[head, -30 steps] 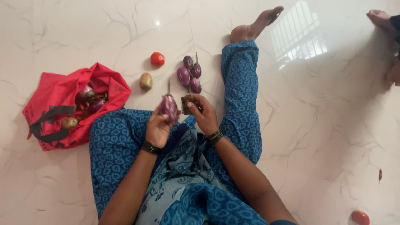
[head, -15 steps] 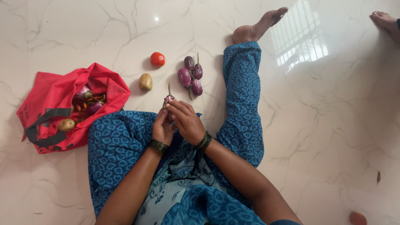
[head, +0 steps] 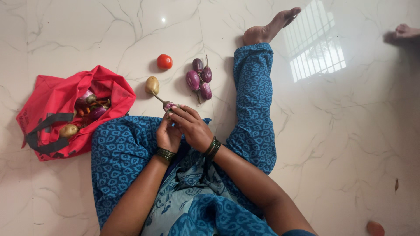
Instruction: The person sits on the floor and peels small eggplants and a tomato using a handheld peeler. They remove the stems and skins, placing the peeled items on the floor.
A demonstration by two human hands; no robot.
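Near the middle of the frame, the left hand (head: 166, 135) and the right hand (head: 192, 126) met over the lap, both grips pinching one small purple eggplant (head: 169, 106), its stem slanting toward the upper left. On the marble floor (head: 341, 144) just above lay a potato (head: 152, 85), a tomato (head: 165, 61) and a cluster of eggplants (head: 200, 78). A red bag (head: 61, 94) of vegetables sat at left.
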